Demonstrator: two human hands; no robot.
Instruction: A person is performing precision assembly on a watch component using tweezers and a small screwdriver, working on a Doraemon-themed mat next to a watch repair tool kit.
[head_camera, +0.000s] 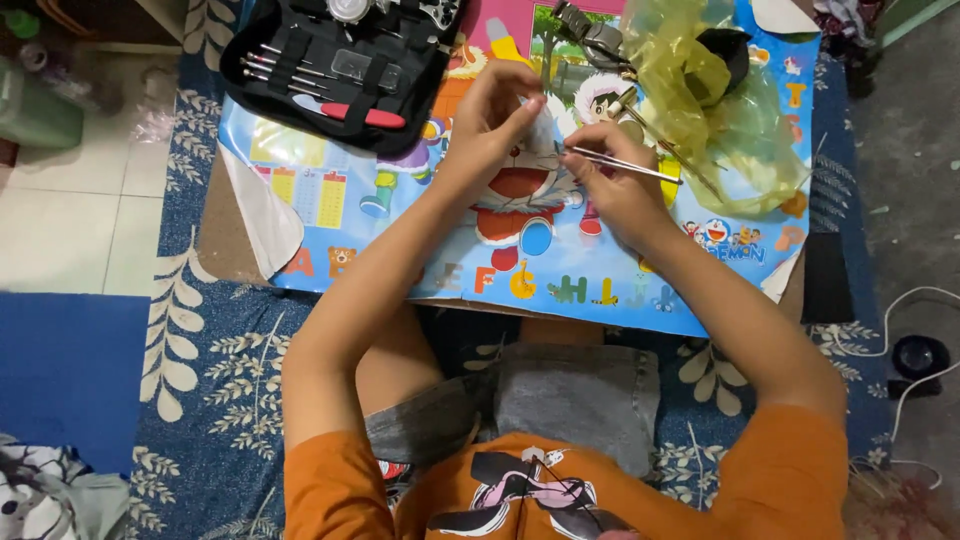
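Observation:
My left hand (495, 115) is raised over a low table, its fingers pinched around a small object that they mostly hide. My right hand (612, 180) grips thin metal tweezers (625, 163), whose tips point left toward the left fingertips. Both hands hover above a colourful cartoon alphabet poster (560, 260) that covers the table top.
An open black tool case (340, 65) with small tools lies at the back left. A crumpled yellow plastic bag (715, 110) and dark metal parts (590, 35) sit at the back right. A blue leaf-patterned rug (210, 350) lies below. A white cable and a black round object (918, 355) are at right.

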